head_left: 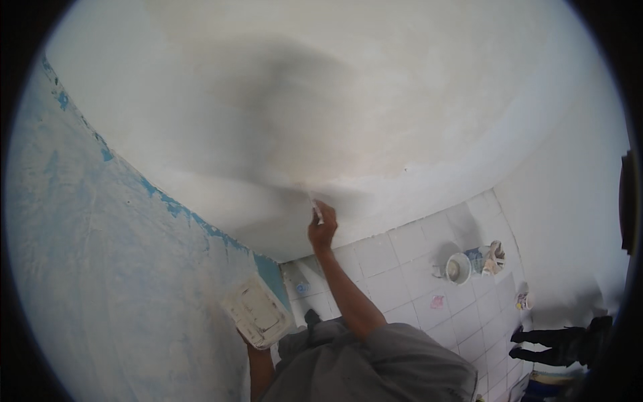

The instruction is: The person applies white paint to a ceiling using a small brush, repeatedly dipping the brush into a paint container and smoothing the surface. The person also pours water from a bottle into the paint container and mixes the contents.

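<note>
My right hand [323,228] is raised against the off-white wall [375,87], its fingers wrapped round a slim white-handled tool [317,213]. The tool's tip reaches the wall, but it is too small and pale there for me to tell its kind. Lower down on the left, my left hand [248,340] grips a shallow rectangular white tub [260,311], smeared with pale, dried-looking material. Most of the left hand's fingers are hidden by the tub. A soft shadow spreads over the wall above my right hand.
On the left stands a patchy pale-blue wall [114,254]. Along the white tiled floor [382,258] are a white bucket [458,269], a crumpled bag [494,258], a pink scrap [437,302] and a small container [524,301]. A person in dark trousers [549,345] is at the right.
</note>
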`<move>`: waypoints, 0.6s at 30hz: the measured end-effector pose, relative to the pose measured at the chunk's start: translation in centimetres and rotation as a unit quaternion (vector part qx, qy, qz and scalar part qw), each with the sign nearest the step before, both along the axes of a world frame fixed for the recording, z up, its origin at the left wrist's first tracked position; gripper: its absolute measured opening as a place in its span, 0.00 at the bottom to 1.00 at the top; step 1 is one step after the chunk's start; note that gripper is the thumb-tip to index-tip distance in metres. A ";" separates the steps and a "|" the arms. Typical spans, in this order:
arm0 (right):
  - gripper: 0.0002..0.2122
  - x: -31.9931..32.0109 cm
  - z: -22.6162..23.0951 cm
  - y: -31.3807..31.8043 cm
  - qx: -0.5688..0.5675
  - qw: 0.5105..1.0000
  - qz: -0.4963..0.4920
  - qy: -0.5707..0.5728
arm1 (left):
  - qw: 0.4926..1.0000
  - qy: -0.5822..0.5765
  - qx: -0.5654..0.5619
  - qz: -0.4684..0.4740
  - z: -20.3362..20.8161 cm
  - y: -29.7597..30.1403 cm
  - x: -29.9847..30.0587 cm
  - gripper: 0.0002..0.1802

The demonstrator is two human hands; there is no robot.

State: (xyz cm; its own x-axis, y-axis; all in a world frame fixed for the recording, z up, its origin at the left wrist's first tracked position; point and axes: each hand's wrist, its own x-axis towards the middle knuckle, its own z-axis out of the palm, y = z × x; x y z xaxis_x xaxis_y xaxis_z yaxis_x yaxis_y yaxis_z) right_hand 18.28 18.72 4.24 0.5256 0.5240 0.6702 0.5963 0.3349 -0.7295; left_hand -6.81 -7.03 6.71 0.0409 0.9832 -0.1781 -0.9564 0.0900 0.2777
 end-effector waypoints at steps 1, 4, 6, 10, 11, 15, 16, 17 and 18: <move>0.08 1.0 0.3 0.3 0.000 1.000 -0.002 -0.005 | 1.000 0.001 0.001 0.006 0.1 0.0 0.2 0.31; 0.14 9.3 4.2 2.0 0.000 0.993 -0.046 0.107 | 1.000 -0.003 0.006 0.016 0.4 0.5 0.8 0.32; 0.12 13.7 9.4 2.7 -0.007 0.978 -0.113 0.175 | 1.000 -0.006 0.008 0.025 0.2 0.7 1.3 0.32; 0.14 12.0 13.5 4.0 0.038 0.986 -0.161 0.033 | 0.999 -0.008 0.018 0.036 0.8 1.5 2.7 0.32; 0.14 10.2 13.9 4.0 0.023 0.988 -0.145 0.037 | 0.999 -0.010 0.022 0.040 0.9 1.6 3.1 0.32; 0.14 3.6 12.5 2.0 0.019 1.000 -0.023 -0.007 | 0.997 -0.007 0.026 0.068 1.6 2.9 5.1 0.32; 0.13 3.6 11.6 1.6 0.031 0.999 0.024 -0.021 | 0.997 -0.005 0.026 0.076 1.8 3.2 5.4 0.32; 0.13 3.7 10.7 1.8 0.047 0.996 0.069 -0.035 | 0.996 -0.002 0.029 0.084 2.0 3.8 5.6 0.32; 0.12 4.4 10.3 2.1 0.010 0.997 0.060 -0.049 | 0.995 0.000 0.033 0.091 2.2 4.1 5.9 0.32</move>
State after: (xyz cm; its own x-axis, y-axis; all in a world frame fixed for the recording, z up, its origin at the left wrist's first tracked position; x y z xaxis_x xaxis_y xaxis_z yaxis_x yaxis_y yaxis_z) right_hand 22.67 20.83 14.56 0.3922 0.5645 0.7263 0.6192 0.4219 -0.6623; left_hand -0.95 -2.96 8.91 -0.1386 0.9838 -0.1136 -0.9555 -0.1027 0.2766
